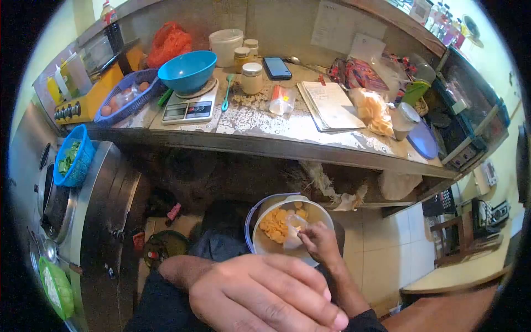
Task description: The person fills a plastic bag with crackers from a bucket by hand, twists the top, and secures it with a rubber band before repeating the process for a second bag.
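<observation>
A white bucket (325, 213) stands low between my legs with orange chips (272, 224) inside. My right hand (321, 243) reaches over its rim, thumb and fingers pinching a small clear plastic bag (292, 231) above the chips. How much the bag contains is hard to see. Close to the camera, my left hand (271, 293) shows its back, fingers stretched out to the right and nothing visible in it. It covers part of my lap. A blue-violet rim (250, 221) shows at the bucket's left side.
A counter (249, 130) runs above the bucket, carrying a scale (191, 108) with a blue bowl (188, 71), jars, a phone (276, 68), an open notebook (332, 105) and a bag of chips (373, 110). A steel stove (102, 182) stands left.
</observation>
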